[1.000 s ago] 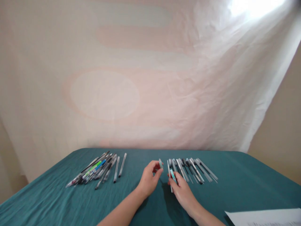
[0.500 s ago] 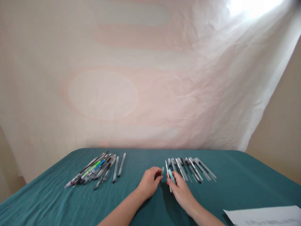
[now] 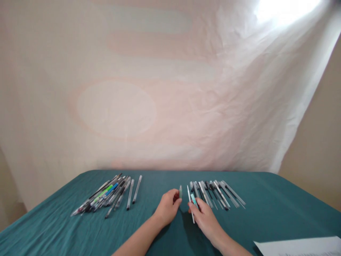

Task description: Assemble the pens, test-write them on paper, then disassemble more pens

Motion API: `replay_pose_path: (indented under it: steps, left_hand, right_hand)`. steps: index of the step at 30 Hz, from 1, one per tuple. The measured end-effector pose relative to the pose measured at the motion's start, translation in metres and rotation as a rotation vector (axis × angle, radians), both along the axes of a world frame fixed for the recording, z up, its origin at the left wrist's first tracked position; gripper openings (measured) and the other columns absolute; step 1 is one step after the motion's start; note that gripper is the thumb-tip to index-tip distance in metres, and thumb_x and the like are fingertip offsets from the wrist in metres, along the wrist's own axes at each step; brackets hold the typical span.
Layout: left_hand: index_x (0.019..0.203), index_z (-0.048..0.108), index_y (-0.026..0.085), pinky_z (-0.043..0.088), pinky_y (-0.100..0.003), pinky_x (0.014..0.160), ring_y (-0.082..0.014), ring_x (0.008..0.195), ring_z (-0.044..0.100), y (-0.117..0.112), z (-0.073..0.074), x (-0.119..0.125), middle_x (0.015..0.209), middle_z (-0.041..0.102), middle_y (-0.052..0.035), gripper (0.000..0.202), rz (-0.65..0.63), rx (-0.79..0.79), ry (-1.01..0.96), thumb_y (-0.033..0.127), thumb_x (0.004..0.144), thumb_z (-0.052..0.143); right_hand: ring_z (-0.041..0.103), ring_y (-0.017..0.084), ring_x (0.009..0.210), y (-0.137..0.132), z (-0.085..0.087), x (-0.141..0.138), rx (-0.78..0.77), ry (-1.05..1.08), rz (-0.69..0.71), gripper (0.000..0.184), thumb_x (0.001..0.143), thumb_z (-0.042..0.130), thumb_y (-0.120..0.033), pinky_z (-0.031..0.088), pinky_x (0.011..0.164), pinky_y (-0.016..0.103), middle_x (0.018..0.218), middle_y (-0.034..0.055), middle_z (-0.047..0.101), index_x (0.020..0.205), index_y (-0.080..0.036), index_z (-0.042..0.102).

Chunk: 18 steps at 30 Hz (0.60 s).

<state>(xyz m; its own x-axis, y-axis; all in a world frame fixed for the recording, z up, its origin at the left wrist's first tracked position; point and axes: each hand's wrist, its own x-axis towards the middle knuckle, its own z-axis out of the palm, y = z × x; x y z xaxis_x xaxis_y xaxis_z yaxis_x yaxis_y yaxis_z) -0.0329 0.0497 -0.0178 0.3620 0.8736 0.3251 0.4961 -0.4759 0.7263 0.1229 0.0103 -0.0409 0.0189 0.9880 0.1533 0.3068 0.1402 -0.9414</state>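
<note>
My left hand is closed, pinching a short, pale green translucent pen part upright between thumb and fingers. I cannot tell whether it is a cap or a piece of the barrel. In my right hand are a thin white pen refill, pointing up and away, and a short teal pen part beside it. Both hands are over the middle of the table, a small gap between them. Just beyond my right hand lies a row of pen barrels and refills, partly hidden by the fingers.
A heap of mixed pens, with a green and a blue one on top, lies on the left. Two clear pens lie just right of it. White paper sits at the front right on the green tablecloth. A pale cloth hangs behind.
My left hand has drawn slightly left, widening the gap between the green part and the white refill. The right hand keeps its hold. The whole view has shifted a little.
</note>
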Motion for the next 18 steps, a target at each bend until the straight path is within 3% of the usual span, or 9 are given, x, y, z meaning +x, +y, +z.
replay_pose_path:
  steps: [4, 10, 14, 18]
  left_hand:
    - [0.075, 0.055, 0.016, 0.038, -0.022, 0.059, -0.0128, 0.062, 0.051, 0.002, -0.003, 0.002, 0.066, 0.055, 0.0, 0.011, -0.042, -0.108, -0.078, 0.019, 0.071, 0.045]
    - [0.074, 0.057, 0.015, 0.038, -0.022, 0.059, -0.0126, 0.061, 0.051, 0.006, -0.01, 0.004, 0.064, 0.056, 0.0003, 0.012, 0.021, -0.143, -0.149, 0.023, 0.069, 0.049]
    - [0.077, 0.059, 0.015, 0.039, -0.022, 0.061, -0.0131, 0.062, 0.053, 0.008, -0.014, 0.004, 0.067, 0.059, -0.001, 0.015, 0.056, -0.16, -0.158, 0.025, 0.069, 0.05]
    - [0.079, 0.061, 0.015, 0.039, -0.023, 0.061, -0.0135, 0.063, 0.054, 0.01, -0.017, 0.003, 0.068, 0.061, -0.0013, 0.018, 0.055, -0.151, -0.141, 0.026, 0.07, 0.05]
  right_hand:
    - [0.042, 0.01, 0.053, 0.002, 0.013, 0.002, 0.036, -0.199, 0.007, 0.027, 0.079, 0.042, -0.037, 0.03, 0.049, 0.02, 0.054, -0.0042, 0.043, 0.062, -0.017, 0.047]
    - [0.049, 0.011, 0.055, 0.021, 0.035, 0.006, 0.031, -0.657, -0.028, 0.03, 0.079, 0.04, -0.032, 0.03, 0.05, 0.02, 0.056, -0.0003, 0.055, 0.06, -0.015, 0.056]
    - [0.055, 0.015, 0.06, 0.038, 0.038, 0.004, -0.003, -0.787, -0.066, 0.028, 0.075, 0.046, -0.029, 0.032, 0.053, 0.023, 0.061, 0.0068, 0.062, 0.058, -0.014, 0.061]
    - [0.061, 0.021, 0.074, 0.049, 0.037, -0.002, -0.031, -0.899, -0.119, 0.026, 0.076, 0.044, -0.025, 0.036, 0.06, 0.026, 0.076, 0.0161, 0.066, 0.07, -0.011, 0.066]
